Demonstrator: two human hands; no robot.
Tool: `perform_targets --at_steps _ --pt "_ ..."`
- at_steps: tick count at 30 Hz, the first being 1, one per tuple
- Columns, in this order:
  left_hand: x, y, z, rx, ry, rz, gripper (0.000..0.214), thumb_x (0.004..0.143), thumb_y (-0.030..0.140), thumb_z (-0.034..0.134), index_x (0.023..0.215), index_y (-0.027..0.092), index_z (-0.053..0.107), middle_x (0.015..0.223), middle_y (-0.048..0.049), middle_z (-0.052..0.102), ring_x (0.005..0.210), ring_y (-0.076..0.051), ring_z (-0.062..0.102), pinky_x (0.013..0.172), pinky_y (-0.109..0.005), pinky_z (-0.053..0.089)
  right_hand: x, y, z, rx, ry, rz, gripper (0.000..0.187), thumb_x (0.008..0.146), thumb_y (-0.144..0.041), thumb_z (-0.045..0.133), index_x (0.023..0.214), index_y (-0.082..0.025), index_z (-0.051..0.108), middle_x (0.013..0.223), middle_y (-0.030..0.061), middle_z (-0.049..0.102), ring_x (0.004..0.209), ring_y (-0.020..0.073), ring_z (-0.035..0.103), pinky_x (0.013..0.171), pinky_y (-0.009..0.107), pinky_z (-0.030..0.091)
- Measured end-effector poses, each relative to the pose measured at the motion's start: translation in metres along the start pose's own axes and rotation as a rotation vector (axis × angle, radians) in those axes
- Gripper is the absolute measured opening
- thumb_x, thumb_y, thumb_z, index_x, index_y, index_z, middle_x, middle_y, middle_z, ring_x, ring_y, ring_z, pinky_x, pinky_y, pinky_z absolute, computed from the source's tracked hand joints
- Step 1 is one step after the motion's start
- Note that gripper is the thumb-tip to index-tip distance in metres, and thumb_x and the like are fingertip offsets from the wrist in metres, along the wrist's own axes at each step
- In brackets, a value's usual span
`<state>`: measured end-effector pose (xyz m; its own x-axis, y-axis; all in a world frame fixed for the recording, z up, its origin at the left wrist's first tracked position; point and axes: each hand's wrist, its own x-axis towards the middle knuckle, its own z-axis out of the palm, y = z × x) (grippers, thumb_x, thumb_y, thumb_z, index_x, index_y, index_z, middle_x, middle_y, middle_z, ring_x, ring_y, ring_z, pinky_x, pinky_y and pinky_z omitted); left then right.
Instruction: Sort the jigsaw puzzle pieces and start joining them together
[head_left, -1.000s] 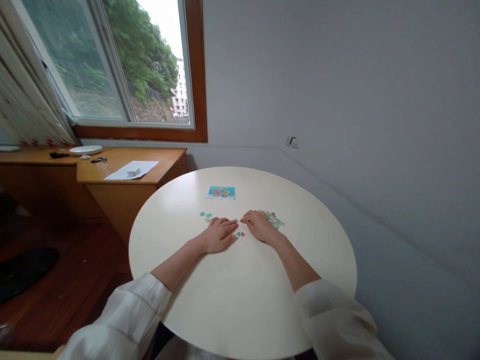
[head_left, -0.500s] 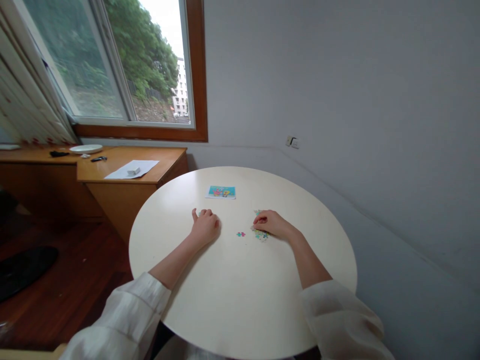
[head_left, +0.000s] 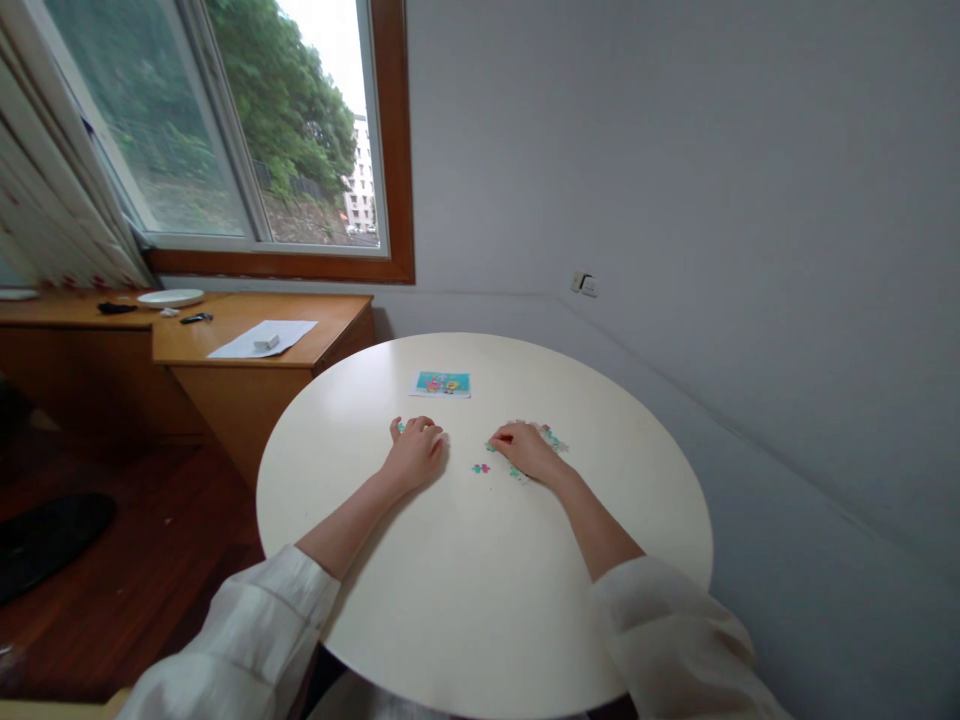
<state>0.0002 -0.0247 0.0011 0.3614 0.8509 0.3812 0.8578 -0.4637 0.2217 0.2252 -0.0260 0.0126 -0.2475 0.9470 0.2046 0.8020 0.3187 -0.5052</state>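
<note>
My left hand (head_left: 417, 456) rests palm down on the round table, its fingers bent and somewhat apart. Small green and red jigsaw pieces (head_left: 401, 426) show at its fingertips; what lies under the palm is hidden. With thumb and fingers pinched together, my right hand (head_left: 531, 452) has a small greenish jigsaw piece (head_left: 489, 447) at its tips. Under and beyond this hand lies a loose pile of jigsaw pieces (head_left: 553, 439), partly covered by it. Between the hands, two joined pieces (head_left: 481, 468), one green and one pink, lie flat.
A picture card (head_left: 442, 384) with colourful cartoon figures lies toward the back of the white round table (head_left: 465, 600). Left of the table stands a wooden desk (head_left: 330, 330) bearing a paper sheet (head_left: 232, 345), a small white box (head_left: 266, 341) and a white plate (head_left: 171, 298).
My right hand has shifted left, with a piece at its fingertips, and more of the pile shows to its right. My left hand has moved slightly right.
</note>
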Motion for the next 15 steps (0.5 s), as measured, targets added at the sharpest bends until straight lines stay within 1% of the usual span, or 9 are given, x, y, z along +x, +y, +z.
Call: perform_targets --at_steps 2,4,7,10,12,15 --pt "0.000 0.001 0.000 -0.017 -0.009 0.025 0.028 0.085 0.022 0.040 0.101 0.020 0.063 0.111 -0.0114 0.059 0.105 -0.027 0.053 0.102 -0.060 0.020 0.003 -0.003 0.008 0.026 0.028 0.003 0.019 0.080 -0.021 0.055 0.077 -0.014 0.072 0.072 0.0049 0.070 0.066 0.0128 0.058 0.063 0.022 0.039" --pt "0.000 0.003 0.000 -0.026 -0.012 0.033 0.028 0.085 0.021 0.040 0.102 0.019 0.062 0.111 -0.0114 0.059 0.106 -0.026 0.053 0.102 -0.060 0.020 0.005 -0.006 0.014 0.006 0.056 0.008 0.016 0.079 -0.020 0.057 0.076 -0.015 0.072 0.075 0.0057 0.071 0.068 0.0132 0.059 0.065 0.023 0.039" --pt "-0.001 0.005 -0.002 -0.044 -0.016 0.046 0.028 0.085 0.021 0.040 0.102 0.020 0.062 0.111 -0.0114 0.060 0.107 -0.026 0.053 0.102 -0.060 0.019 0.007 -0.008 0.017 -0.058 0.078 0.010 0.012 0.078 -0.020 0.060 0.075 -0.016 0.071 0.076 0.0060 0.071 0.070 0.0139 0.059 0.068 0.024 0.039" --pt "-0.001 0.007 -0.005 -0.078 -0.028 0.083 0.029 0.085 0.021 0.041 0.103 0.020 0.063 0.111 -0.0108 0.061 0.107 -0.025 0.053 0.102 -0.058 0.020 0.008 -0.008 0.016 -0.107 0.116 -0.017 0.013 0.079 -0.024 0.060 0.075 -0.017 0.070 0.075 0.0053 0.070 0.072 0.0147 0.060 0.073 0.026 0.039" --pt "-0.002 0.009 -0.007 -0.113 -0.049 0.133 0.030 0.085 0.021 0.040 0.106 0.021 0.062 0.113 -0.0097 0.061 0.110 -0.024 0.051 0.102 -0.057 0.021 0.008 -0.009 0.015 -0.115 0.152 -0.021 0.016 0.082 -0.026 0.057 0.076 -0.018 0.070 0.075 0.0049 0.070 0.072 0.0147 0.060 0.074 0.027 0.040" --pt "-0.003 0.013 -0.009 -0.162 -0.107 0.244 0.033 0.088 0.024 0.039 0.114 0.024 0.060 0.121 -0.0084 0.059 0.116 -0.025 0.047 0.103 -0.055 0.022 0.005 -0.012 0.010 -0.079 0.193 0.019 0.018 0.083 -0.026 0.055 0.078 -0.018 0.069 0.072 0.0041 0.070 0.067 0.0136 0.059 0.071 0.026 0.041"
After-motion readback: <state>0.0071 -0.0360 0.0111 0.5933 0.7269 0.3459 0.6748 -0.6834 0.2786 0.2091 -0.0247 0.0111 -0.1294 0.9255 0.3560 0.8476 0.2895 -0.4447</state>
